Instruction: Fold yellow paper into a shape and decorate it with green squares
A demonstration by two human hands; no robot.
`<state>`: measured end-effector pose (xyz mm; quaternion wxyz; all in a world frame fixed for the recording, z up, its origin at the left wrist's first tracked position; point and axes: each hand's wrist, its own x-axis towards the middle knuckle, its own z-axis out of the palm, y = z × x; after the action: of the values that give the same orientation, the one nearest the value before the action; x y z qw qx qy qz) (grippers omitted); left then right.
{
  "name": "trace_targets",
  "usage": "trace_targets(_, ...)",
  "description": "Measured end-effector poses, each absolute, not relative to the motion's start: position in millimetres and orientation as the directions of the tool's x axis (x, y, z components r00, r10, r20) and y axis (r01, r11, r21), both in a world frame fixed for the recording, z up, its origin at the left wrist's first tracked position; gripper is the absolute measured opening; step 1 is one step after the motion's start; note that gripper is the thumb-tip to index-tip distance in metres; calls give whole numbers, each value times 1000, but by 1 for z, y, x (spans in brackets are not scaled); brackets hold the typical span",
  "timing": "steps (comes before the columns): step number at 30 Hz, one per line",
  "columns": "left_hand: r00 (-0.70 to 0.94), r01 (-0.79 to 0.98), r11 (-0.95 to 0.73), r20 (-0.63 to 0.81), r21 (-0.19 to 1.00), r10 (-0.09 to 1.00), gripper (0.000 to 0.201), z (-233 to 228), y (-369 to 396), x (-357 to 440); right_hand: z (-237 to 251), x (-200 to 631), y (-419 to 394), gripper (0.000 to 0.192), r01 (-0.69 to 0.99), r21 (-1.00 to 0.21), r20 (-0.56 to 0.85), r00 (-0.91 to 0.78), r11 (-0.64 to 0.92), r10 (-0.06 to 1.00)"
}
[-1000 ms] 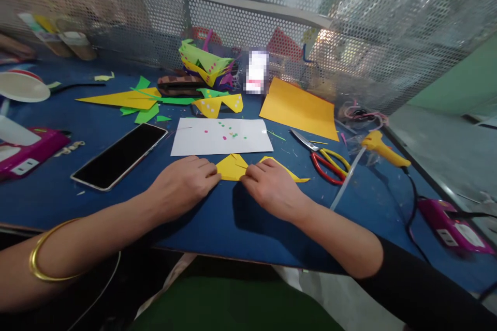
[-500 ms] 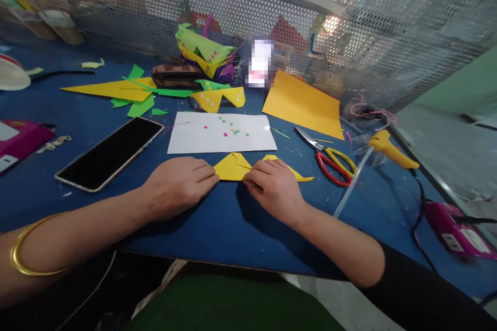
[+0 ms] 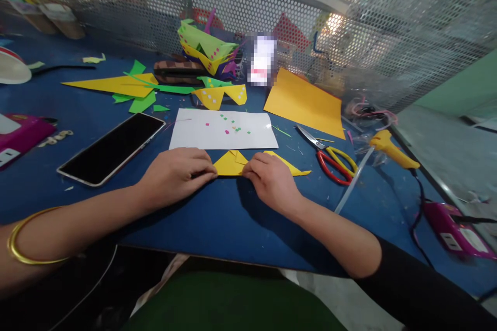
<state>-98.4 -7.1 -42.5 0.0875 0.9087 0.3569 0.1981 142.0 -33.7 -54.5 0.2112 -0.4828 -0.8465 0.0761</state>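
Folded yellow paper (image 3: 230, 164) lies on the blue table, its straight edge towards me and its pointed tip out to the right. My left hand (image 3: 179, 175) pinches its left end between thumb and fingers. Around the middle of the near edge, the fingers of my right hand (image 3: 272, 178) are closed on the same paper and hide part of it. Just beyond is a white sheet (image 3: 186, 132) with small green and pink paper bits. Scissors (image 3: 336, 163) with one red and one yellow handle rest to the right.
A phone (image 3: 112, 149) lies at left. Behind the white sheet are a yellow paper mask (image 3: 209, 97), yellow-green cutouts (image 3: 116, 84) and orange paper (image 3: 305, 103). At right are a yellow glue gun (image 3: 394, 150) and a magenta power strip (image 3: 458, 230). Perforated metal panel (image 3: 248, 5) stands behind.
The left hand has shifted its grip slightly, with the thumb now showing at the paper's left end. Both hands stay on the yellow paper. The view has moved a little.
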Motion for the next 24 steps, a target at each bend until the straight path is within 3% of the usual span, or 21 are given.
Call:
trace_targets(3,589,646,-588,171,488,790,26,-39,-3,-95,-47,137,-31,17,823,-422,153,-350,381,924)
trace_targets(8,528,682,-478,78,554,845,26,-35,2,-90,-36,131,-25,16,883,-399,-5,-272,248,962)
trace_targets(17,522,749,-526,129,403,843,21,-34,6,-86,-39,134,-25,7,891,-394,53,-225,227,973)
trace_targets(24,557,755,-575,156,315,816,23,-34,7,-87,-39,131,-28,13,893,-412,12,-192,179,981)
